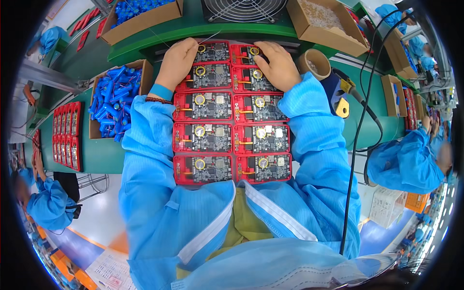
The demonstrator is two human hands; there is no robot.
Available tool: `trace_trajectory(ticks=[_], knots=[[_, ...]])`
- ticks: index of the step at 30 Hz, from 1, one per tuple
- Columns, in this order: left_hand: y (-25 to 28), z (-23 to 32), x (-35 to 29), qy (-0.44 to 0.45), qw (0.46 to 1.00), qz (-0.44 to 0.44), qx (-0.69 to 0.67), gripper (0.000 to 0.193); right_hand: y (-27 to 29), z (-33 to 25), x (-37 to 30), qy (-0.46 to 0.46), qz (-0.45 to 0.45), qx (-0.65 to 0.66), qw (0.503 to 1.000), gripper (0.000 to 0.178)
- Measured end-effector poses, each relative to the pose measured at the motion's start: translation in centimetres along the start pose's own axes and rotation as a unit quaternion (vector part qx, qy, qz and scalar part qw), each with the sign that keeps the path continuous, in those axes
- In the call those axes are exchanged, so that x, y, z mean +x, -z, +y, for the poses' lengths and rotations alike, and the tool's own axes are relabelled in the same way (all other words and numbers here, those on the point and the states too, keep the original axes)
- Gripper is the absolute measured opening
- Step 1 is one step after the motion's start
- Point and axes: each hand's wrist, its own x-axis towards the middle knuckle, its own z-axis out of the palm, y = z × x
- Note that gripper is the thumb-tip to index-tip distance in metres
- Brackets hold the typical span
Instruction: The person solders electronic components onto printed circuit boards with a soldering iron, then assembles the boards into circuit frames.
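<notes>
Two side-by-side columns of red plastic cases with circuit boards (209, 107) lie in front of me on the bench. Each board carries a round, yellow-rimmed part like a coin cell. My left hand (178, 63) is closed round the far left corner of the group, its fingertips hidden at the edge. At the far right corner my right hand (279, 66) curls its fingers over the outer edge, with the thumb on the end case. Both hands together grip the group from its two sides.
A box of blue wrapped cells (116, 99) and more red cases (67, 135) stand left. To the right are a cardboard tube (314, 64), a soldering-iron holder (342, 107) and hanging black cables (360, 125). A fan (245, 9) sits behind. Co-workers sit at both sides.
</notes>
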Motion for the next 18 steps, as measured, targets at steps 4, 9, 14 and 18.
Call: trace_trajectory(ticks=[4,9,14,18], knots=[[0.0,-0.4,0.7,0.048,0.998,0.005,-0.038,0.016,0.0,0.5,0.9,0.023,-0.002,0.084,0.996,0.041],[0.2,-0.5,-0.1,0.044,0.998,0.038,0.004,0.016,-0.2,0.6,-0.9,-0.041,0.106,0.098,0.989,0.046],[-0.3,-0.3,-1.2,0.062,0.995,0.068,-0.041,0.018,-1.0,0.3,-1.4,-0.16,0.053,0.174,0.97,0.053],[-0.4,0.1,-1.5,0.064,0.994,0.083,-0.045,0.018,-0.2,-0.2,-1.1,-0.144,0.039,0.147,0.978,0.057]])
